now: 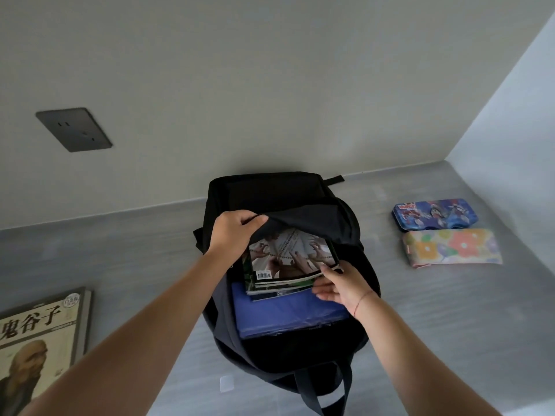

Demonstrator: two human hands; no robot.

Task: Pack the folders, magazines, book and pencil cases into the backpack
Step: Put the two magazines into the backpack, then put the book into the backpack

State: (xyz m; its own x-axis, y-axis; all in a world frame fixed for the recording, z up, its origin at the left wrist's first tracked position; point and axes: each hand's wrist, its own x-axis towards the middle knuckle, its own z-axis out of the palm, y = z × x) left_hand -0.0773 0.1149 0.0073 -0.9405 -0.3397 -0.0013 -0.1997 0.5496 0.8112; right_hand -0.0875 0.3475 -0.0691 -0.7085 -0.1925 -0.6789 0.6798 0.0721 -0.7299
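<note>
On the grey table (pixel 450 325), I see both hands working at the mouth of the black backpack (pixel 354 223).

My left hand (pixel 232 232) is clamped on the bag's upper flap, lifting it off the opening, while my right hand (pixel 339 285) pinches the near right corner of the magazines (pixel 288 259), which lie partly inside on top of the blue folders (pixel 285 313), themselves also sticking out of the opening. The book (pixel 39 340) rests flat at the left edge of the table, well apart from the bag. The blue pencil case (pixel 434 216) and the floral pencil case (pixel 450 246) lie side by side to the right, near the wall (pixel 270 70), which carries a dark socket plate (pixel 73 129).
</note>
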